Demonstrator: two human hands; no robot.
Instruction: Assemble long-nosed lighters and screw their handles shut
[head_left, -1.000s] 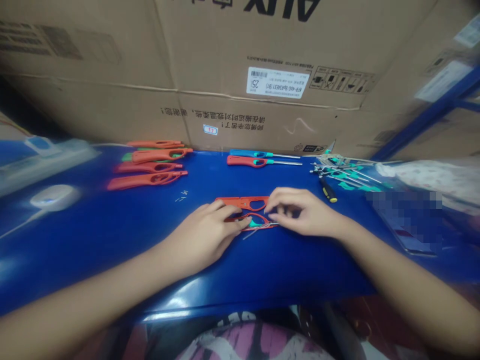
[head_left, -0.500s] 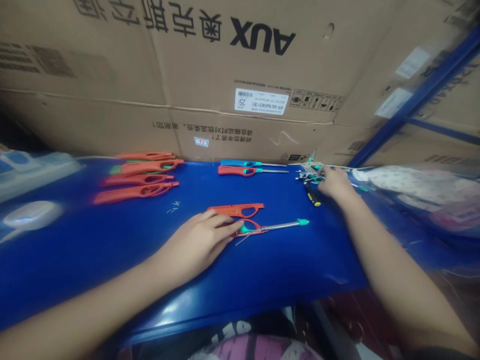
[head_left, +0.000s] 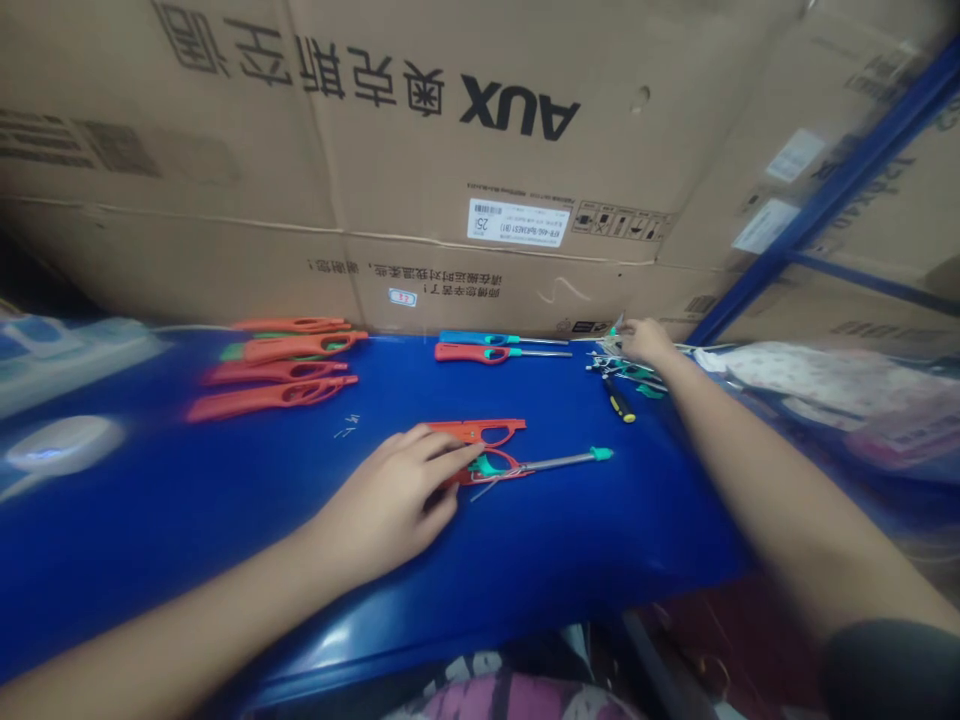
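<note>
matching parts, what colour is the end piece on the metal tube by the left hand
The end piece is teal green, clearest in the head view.

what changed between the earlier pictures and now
The right hand moved forward and rightward, from the silver metal rod with a green tip to the pile of metal rods and green plastic parts; whether it grips anything is unclear. The left hand stayed on the red plastic lighter shell.

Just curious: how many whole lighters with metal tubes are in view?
2: a blue lighter by the cardboard box, a red lighter just in front of it. Others may be hidden.
</note>
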